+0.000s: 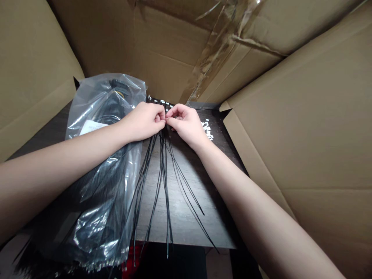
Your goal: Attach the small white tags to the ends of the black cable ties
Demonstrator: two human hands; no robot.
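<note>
Thin black wires (162,162) fan out over the dark table, several of their ends hanging past its front edge. Above them, my left hand (148,121) is closed in a pinch at the upper end of the wires. My right hand (186,124) pinches right beside it, fingertips almost touching the left ones. What sits between the fingertips is too small to make out. A row of small white connectors (162,102) lies behind the hands. To the right of my right wrist is a loose pile of small white pieces (207,131).
A clear plastic bag (116,186) full of black wires covers the table's left side, under my left forearm. Cardboard walls (305,97) stand at the back, left and right. The dark table (192,217) ends at a front edge near me.
</note>
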